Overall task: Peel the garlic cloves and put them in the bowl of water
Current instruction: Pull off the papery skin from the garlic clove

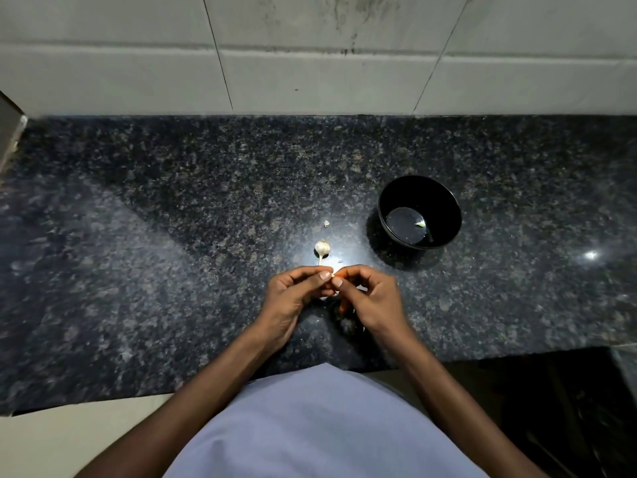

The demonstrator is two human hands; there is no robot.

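Mostly hidden: garlic clove | left hand, right hand both pinching it

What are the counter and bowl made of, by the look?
Counter: polished granite or similar stone, likely; dark speckled grain with glossy light reflections. Bowl: black, smooth and glossy, perhaps ceramic or melamine; the look leaves that open. It holds water and one clove.

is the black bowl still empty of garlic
No, one pale clove already lies in the water inside the black bowl on the counter.
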